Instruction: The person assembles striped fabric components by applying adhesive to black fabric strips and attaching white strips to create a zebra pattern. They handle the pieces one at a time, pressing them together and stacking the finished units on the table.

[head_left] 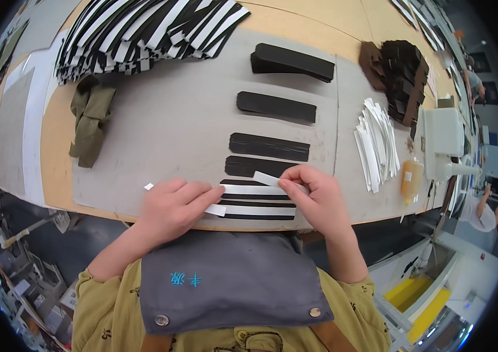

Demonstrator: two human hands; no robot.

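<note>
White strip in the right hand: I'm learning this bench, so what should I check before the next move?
1. Right hand grip on white strip: ok, pinched.
2. Left hand at left ends of the striped pieces: ok.
3. White strip parallel to striped pieces: not ok, slanted.
4. Loose white strips on the right: ok.
5. White strip's underside sticky: cannot tell.

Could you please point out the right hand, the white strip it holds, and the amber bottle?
Right hand (318, 195): head view, back of hand.
White strip (266, 178): head view, its free left part.
Amber bottle (413, 178): head view, middle of body.
</note>
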